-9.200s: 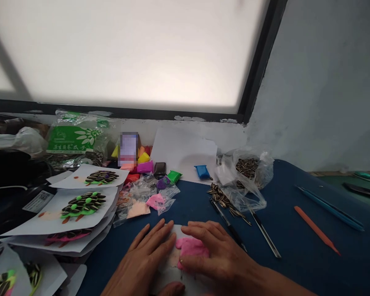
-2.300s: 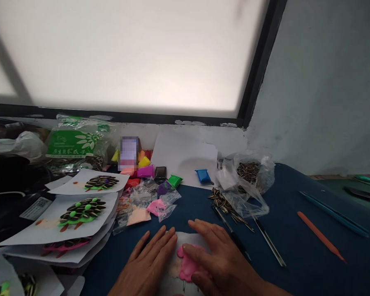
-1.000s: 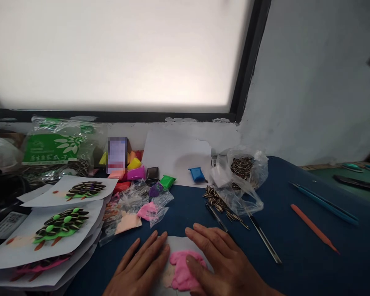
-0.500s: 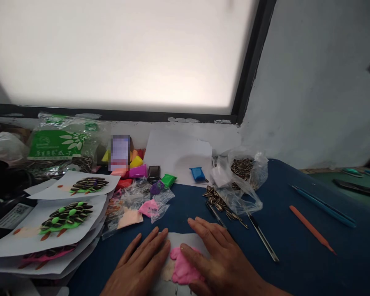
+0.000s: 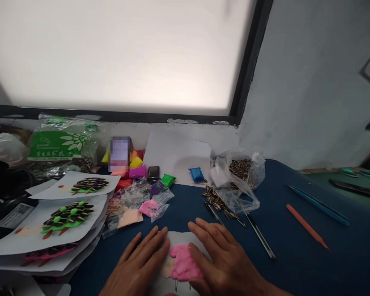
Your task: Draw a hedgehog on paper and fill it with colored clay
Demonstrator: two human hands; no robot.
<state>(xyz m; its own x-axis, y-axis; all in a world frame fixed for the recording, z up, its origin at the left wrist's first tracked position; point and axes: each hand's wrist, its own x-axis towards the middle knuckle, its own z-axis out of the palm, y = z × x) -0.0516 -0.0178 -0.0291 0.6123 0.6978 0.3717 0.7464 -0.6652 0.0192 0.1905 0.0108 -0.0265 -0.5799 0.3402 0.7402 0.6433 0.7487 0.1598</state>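
Note:
Pink modelling clay [image 5: 186, 264] is spread flat on a sheet of white paper [image 5: 180, 237], with a patch of beige clay [image 5: 168, 268] along its left side. My left hand [image 5: 138, 263] lies flat over the paper's left edge, fingers stretched out and holding nothing. On the other side my right hand [image 5: 223, 257] rests with fingers extended, its thumb touching the right part of the pink clay. Short pencil lines [image 5: 176, 285] show on the paper just below the clay.
At left lies a stack of paper pictures [image 5: 89, 238] with clay and sunflower seeds. Clay packets [image 5: 137, 172] stand behind. Loose sunflower seeds [image 5: 214, 197], a plastic bag of seeds [image 5: 240, 170], a pen [image 5: 260, 236], an orange tool [image 5: 308, 228] and blue tweezers [image 5: 320, 205] lie right.
My right thumb has shifted slightly right across the pink clay, uncovering more of it. The left hand stays nearly still, and the view has turned slightly to the right.

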